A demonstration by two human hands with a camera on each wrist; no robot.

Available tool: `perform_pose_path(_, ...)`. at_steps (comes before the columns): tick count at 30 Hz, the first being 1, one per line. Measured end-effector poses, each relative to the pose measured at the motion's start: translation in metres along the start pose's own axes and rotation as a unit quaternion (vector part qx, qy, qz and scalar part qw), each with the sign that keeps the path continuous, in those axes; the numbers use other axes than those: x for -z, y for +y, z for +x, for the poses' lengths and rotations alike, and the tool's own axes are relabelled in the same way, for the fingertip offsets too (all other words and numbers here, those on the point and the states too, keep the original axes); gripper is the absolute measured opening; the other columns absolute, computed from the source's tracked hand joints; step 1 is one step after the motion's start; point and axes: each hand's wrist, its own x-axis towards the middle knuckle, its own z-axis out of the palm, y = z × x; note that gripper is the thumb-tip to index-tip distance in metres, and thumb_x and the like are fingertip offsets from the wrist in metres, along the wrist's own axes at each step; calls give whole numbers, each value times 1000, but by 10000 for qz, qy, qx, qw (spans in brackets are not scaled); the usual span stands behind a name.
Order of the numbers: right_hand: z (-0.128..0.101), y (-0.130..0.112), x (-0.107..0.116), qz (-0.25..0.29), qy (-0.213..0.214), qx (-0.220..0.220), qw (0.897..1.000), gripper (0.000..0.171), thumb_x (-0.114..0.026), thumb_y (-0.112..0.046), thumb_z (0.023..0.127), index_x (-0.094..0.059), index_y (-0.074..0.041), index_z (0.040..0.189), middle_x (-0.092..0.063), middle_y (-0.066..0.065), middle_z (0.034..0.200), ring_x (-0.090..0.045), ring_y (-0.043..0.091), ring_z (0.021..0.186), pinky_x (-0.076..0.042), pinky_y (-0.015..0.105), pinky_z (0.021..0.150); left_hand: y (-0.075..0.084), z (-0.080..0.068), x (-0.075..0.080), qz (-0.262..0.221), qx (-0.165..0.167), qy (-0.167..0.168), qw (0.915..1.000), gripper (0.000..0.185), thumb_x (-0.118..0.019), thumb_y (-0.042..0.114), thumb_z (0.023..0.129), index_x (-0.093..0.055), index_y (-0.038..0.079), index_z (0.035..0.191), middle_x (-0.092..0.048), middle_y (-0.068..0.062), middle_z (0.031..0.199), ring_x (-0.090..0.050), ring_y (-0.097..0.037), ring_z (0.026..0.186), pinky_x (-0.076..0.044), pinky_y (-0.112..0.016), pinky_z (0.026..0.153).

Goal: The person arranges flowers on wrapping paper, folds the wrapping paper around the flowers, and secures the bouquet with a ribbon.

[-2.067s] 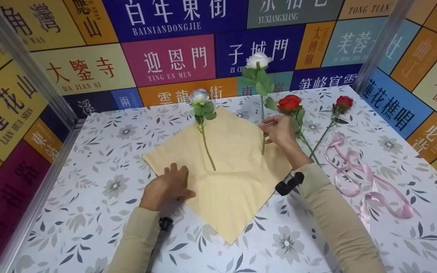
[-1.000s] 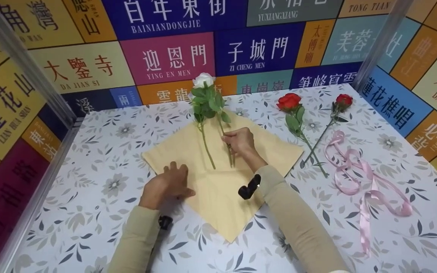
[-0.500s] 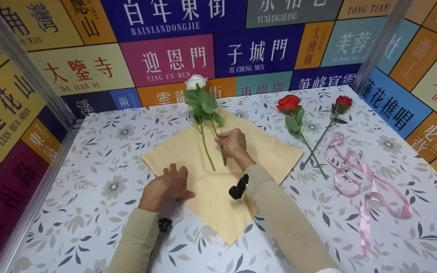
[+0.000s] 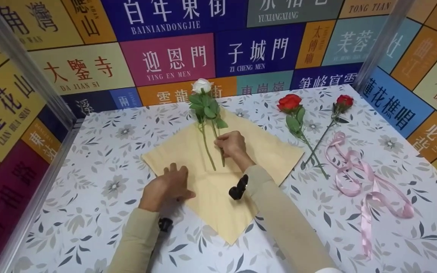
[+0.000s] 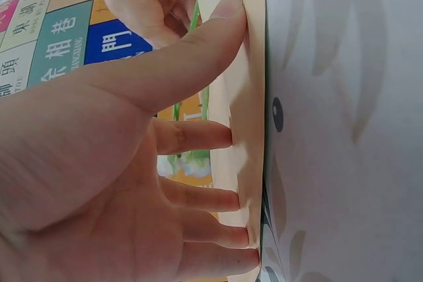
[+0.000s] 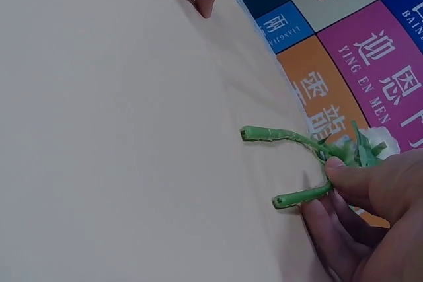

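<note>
My right hand (image 4: 233,146) pinches the stem of a white rose (image 4: 202,86) over the yellow wrapping paper (image 4: 226,212). In the right wrist view, thumb and fingers hold this stem (image 6: 301,198) near its cut end. Beside it on the paper lies a second white rose, its stem (image 4: 209,156) visible but its bloom mostly hidden behind the held one in the head view. My left hand (image 4: 167,185) rests its spread fingertips on the paper's left side. The left wrist view shows those fingers (image 5: 198,199) straight, pressing the paper, with nothing grasped.
Two red roses (image 4: 290,103) with crossed stems lie right of the paper. A tangled pink ribbon (image 4: 372,178) is nearer the right side. The floral-patterned tabletop (image 4: 101,212) meets colourful printed panels (image 4: 169,58) at the back and sides.
My right hand has carried the white rose leftward from the paper's right side to beside the other white rose, then its bloom shifted slightly. My left hand has stayed in place.
</note>
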Motion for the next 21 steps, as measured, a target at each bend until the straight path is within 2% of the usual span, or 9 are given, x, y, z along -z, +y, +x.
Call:
perform_pose_path(10, -2, -5, 1, -82, 57, -54, 9999, 33, -77, -24, 89, -74, -10, 119, -76, 9, 111, -74, 17, 79, -58, 28, 57, 0, -4, 1, -53, -63, 31, 10000, 44, -78, 37, 84, -49, 6, 96, -45, -20, 103, -46, -32, 88, -48, -45, 74)
perform_pose_path(15, -2, -7, 7, -238, 98, -155, 9995, 38, -77, -27, 89, -71, -12, 123, -74, 7, 117, -72, 19, 83, -56, 27, 58, 1, -2, 1, -52, 14, -3, 10000, 47, -78, 38, 84, -49, 5, 100, -46, -22, 108, -47, -33, 91, -49, -47, 78)
perform_pose_path(21, -6, -11, 21, -575, 253, 93, 9980, 34, -77, -29, 89, -72, -13, 119, -71, 7, 118, -73, 30, 86, -56, 32, 61, 1, 0, 0, 163, -42, 5, 9999, 53, -77, 41, 85, -50, 0, 106, -47, -27, 114, -49, -37, 97, -50, -54, 86)
